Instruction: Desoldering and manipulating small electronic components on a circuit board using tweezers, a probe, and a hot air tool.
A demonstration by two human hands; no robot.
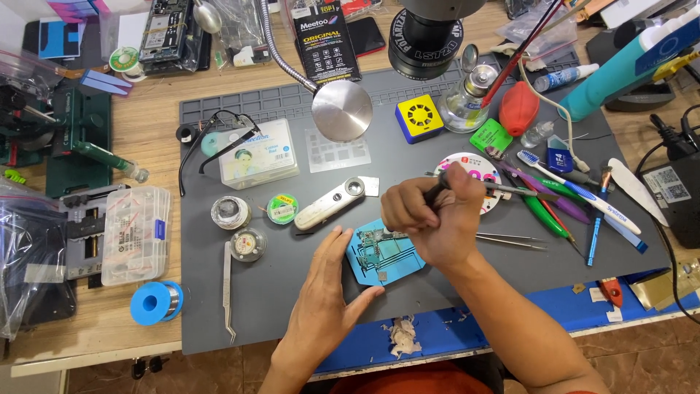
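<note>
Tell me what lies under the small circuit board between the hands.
The circuit board sits on a light blue holder plate on the grey work mat. The left hand steadies the plate's edge; the right hand, gripping a dark tool, covers the board's upper right part.

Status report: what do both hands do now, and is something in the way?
Left hand flat, steadying blue holder with circuit board. Right hand grips dark pen-like tool above it. Tweezers lie close on the right, not blocking.

Grey mat (pixel 408 146) covering tan wooden bench (pixel 146 131); light-blue holder (pixel 383 255) showing under green circuit board (pixel 379 244); yellow cube (pixel 419 117), red bulb (pixel 519 108), blue solder spool (pixel 154 302), teal bottle (pixel 612 76) showing.
</note>
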